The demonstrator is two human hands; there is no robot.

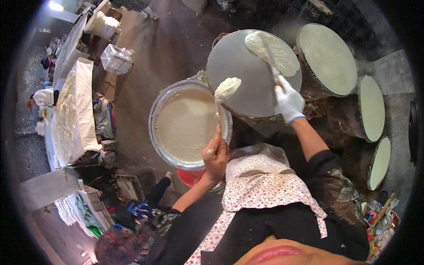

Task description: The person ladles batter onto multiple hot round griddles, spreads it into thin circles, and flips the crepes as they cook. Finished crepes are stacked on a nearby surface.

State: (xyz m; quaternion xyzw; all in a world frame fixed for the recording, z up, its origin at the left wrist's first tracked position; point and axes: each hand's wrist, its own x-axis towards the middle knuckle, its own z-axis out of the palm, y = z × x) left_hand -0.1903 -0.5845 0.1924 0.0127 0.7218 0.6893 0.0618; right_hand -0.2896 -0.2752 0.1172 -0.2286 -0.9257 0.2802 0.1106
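My bare left hand (pixel 215 154) is closed around the handle of a ladle (pixel 218 106). A heap of pale batter (pixel 228 88) fills the ladle's bowl, which is over the near left edge of a round grey griddle (pixel 234 57). Below it stands a wide tub (pixel 155 145) of creamy batter (pixel 185 119). In a white knitted glove, my right hand (pixel 289 100) grips the handle of a batter spreader (pixel 274 66), its blade blurred. The blade lies across a patch of pale batter (pixel 282 55) on the griddle's far right part.
Several more round griddles covered in pale batter curve along the right, the nearest large one (pixel 327 57) beside mine. A red basin (pixel 191 176) sits under the tub. At left are a cloth-covered table (pixel 81 106) and a clear plastic bag (pixel 117 58). Another person (pixel 119 245) is at lower left.
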